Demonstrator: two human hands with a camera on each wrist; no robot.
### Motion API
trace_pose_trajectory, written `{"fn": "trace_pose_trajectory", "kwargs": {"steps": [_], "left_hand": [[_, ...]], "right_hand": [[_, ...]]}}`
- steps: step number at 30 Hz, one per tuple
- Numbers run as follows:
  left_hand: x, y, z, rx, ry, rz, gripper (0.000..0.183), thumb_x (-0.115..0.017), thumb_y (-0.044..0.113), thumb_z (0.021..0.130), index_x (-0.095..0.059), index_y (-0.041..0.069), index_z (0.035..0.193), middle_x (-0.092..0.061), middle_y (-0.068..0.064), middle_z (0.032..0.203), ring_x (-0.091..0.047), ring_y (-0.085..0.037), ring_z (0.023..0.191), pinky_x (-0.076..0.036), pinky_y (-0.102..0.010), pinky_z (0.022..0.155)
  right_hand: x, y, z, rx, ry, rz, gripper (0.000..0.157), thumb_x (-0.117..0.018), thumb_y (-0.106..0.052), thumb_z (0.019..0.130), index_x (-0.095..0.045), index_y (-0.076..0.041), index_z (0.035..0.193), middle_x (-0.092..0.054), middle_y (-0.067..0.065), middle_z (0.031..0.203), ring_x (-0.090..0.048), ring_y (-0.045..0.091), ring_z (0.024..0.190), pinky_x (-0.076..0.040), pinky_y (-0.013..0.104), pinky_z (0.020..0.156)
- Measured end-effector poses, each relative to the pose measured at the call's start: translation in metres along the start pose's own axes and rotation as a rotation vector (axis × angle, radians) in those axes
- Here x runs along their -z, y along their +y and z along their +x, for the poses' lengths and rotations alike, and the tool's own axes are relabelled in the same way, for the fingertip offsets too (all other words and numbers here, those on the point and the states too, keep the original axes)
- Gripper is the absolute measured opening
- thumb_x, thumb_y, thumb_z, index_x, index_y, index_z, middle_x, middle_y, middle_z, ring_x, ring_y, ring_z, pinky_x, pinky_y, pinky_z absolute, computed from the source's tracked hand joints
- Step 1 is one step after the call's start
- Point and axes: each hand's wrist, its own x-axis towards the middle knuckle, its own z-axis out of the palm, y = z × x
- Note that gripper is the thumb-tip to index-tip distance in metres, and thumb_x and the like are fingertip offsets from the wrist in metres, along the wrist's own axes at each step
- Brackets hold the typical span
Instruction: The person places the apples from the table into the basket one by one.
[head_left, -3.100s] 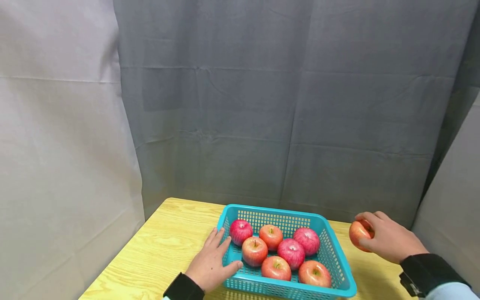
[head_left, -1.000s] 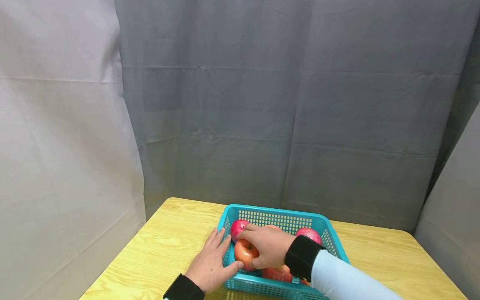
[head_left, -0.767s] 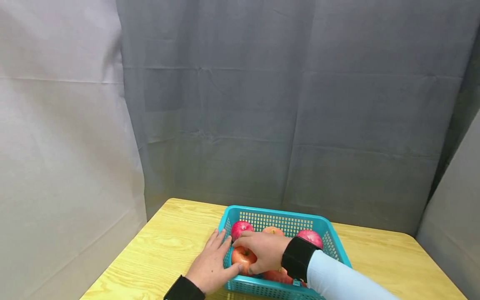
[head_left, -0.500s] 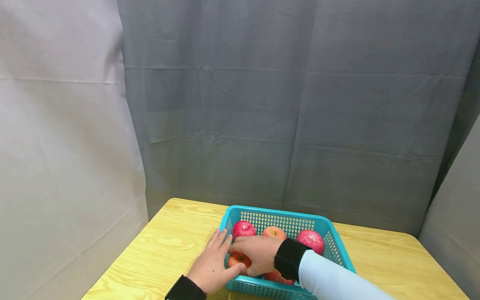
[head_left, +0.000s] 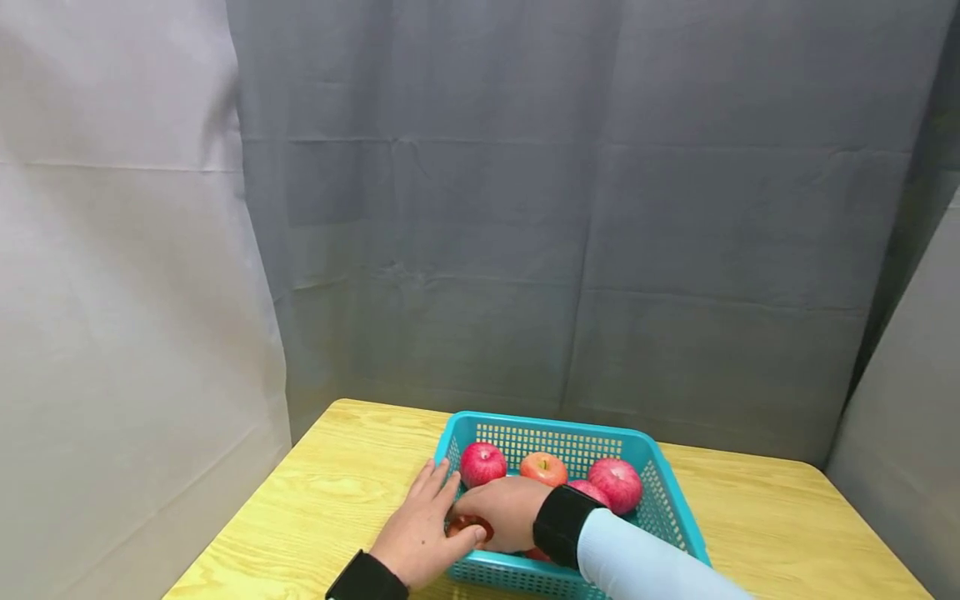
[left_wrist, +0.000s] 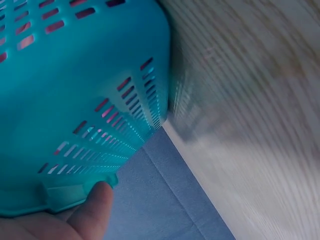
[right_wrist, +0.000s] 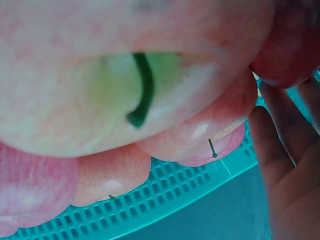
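In the head view, my right hand [head_left: 510,508] reaches into the turquoise plastic basket [head_left: 555,421] and grips a reddish-orange apple [head_left: 471,527] at the near-left corner. Both hands partly cover that apple. My left hand [head_left: 420,533] rests on the basket's left rim, fingers spread and fairly straight; a fingertip [left_wrist: 97,207] touches the rim in the left wrist view. Around the right hand lie a pink apple [head_left: 482,464], an orange-red apple [head_left: 543,469] and another pink apple [head_left: 616,484]. Close to the right wrist camera is a large stemmed apple [right_wrist: 115,95].
The basket stands on a yellow wood-grain table [head_left: 352,467]. Behind the table hangs a grey cloth [head_left: 450,208], with a pale cloth [head_left: 120,292] at the left. The right forearm hides apples in the basket's near side.
The right hand, earlier beyond the basket's right side holding an apple, has crossed leftward into the basket. An apple in its grip has sunk toward the near-left corner. The left hand stays put.
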Motion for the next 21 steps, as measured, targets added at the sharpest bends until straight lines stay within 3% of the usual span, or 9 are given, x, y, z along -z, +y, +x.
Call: {"fn": "trace_pose_trajectory", "kwargs": {"steps": [6, 10, 14, 21], "left_hand": [[0.001, 0.003, 0.000, -0.006, -0.005, 0.029, 0.089, -0.040, 0.075, 0.084, -0.038, 0.009, 0.144, -0.023, -0.010, 0.153, -0.007, -0.029, 0.138, -0.045, -0.053, 0.094], [0.000, 0.001, 0.003, -0.022, 0.004, 0.041, 0.085, -0.043, 0.071, 0.086, -0.039, 0.009, 0.144, -0.024, -0.011, 0.153, -0.007, -0.030, 0.138, -0.045, -0.053, 0.094], [0.002, -0.002, 0.004, -0.047, 0.012, 0.083, 0.083, -0.045, 0.069, 0.088, -0.039, 0.007, 0.143, -0.024, -0.014, 0.152, -0.009, -0.032, 0.138, -0.045, -0.053, 0.095], [0.015, -0.009, 0.007, -0.060, 0.008, 0.168, 0.084, -0.047, 0.067, 0.087, -0.038, 0.006, 0.144, -0.028, -0.018, 0.150, -0.013, -0.036, 0.137, -0.038, -0.057, 0.099]], "right_hand": [[0.000, 0.001, -0.002, -0.013, 0.000, -0.004, 0.025, -0.072, -0.036, 0.083, -0.061, -0.036, 0.105, -0.060, -0.025, 0.092, -0.053, -0.004, 0.084, -0.051, 0.026, 0.073], [0.005, 0.008, -0.009, -0.045, 0.011, 0.061, 0.042, -0.074, -0.036, 0.081, -0.059, -0.033, 0.120, -0.060, -0.018, 0.112, -0.051, -0.001, 0.099, -0.052, 0.030, 0.081], [0.017, 0.018, -0.023, -0.196, 0.069, 0.084, 0.057, -0.073, -0.042, 0.081, -0.053, -0.029, 0.132, -0.054, -0.011, 0.131, -0.047, 0.009, 0.116, -0.049, 0.043, 0.091], [0.042, 0.034, -0.059, -0.485, 0.226, 0.057, 0.060, -0.060, -0.053, 0.087, -0.049, -0.024, 0.138, -0.047, 0.002, 0.139, -0.041, 0.025, 0.124, -0.042, 0.053, 0.097]]}}
